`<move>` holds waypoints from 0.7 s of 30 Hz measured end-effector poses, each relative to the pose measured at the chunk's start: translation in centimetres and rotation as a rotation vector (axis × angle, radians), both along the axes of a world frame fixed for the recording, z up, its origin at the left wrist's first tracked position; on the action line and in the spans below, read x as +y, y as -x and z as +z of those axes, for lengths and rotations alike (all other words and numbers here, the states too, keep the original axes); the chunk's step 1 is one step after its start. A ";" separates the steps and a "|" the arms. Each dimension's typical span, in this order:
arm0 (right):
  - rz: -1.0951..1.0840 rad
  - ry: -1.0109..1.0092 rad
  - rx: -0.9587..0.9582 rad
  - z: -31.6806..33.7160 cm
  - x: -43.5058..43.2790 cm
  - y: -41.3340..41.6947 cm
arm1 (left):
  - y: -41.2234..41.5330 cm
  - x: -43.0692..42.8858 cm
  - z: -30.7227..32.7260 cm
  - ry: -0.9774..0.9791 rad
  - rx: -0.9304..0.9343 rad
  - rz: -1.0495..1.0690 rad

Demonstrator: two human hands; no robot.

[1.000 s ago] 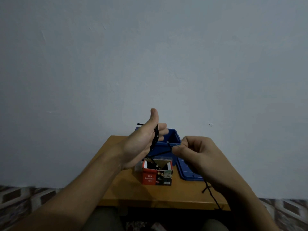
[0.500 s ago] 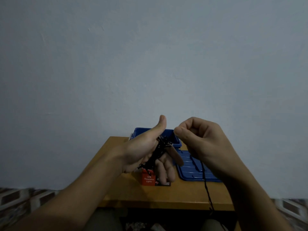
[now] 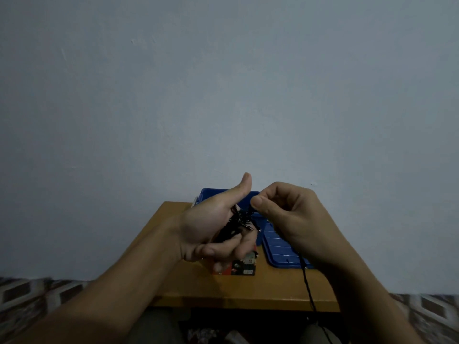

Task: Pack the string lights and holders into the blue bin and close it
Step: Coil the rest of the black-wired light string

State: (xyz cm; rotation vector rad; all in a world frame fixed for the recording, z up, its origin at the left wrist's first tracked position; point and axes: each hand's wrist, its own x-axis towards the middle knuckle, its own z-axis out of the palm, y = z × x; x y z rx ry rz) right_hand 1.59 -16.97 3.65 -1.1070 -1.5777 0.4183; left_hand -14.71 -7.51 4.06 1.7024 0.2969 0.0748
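**A:** Hands first: the left hand (image 3: 211, 227) is dead center of the frame, thumb sticking up, fingers curled round a black wad of string lights (image 3: 238, 224).

**B:** And the right hand (image 3: 288, 214)?

**A:** Just right of it, fingers curled in, thumb and forefinger pinching the cord (image 3: 306, 284) up near the wad. The loose end drops from under that hand, crosses the lid (image 3: 280, 249) and goes off the front edge of the table (image 3: 198, 286), lower right.

**B:** Where's the bin?

**A:** The blue bin (image 3: 211, 194) is right behind the hands at the table's far edge, open and mostly hidden. The lid lies flat on the table beside it, to the right. A red box (image 3: 243, 266) stands just below the left hand's fingers.
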 end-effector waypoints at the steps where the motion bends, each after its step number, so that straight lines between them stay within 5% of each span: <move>1: -0.002 0.017 -0.008 -0.2 0.1 0.0 | 0.0 0.0 0.1 0.041 -0.025 -0.021; 9: -0.014 0.137 0.021 -2.1 0.7 0.2 | 0.2 0.4 -0.7 0.316 -0.232 -0.281; 21: 0.008 0.236 -0.073 -4.0 0.8 0.9 | -0.2 0.0 -0.2 0.437 -0.537 -0.062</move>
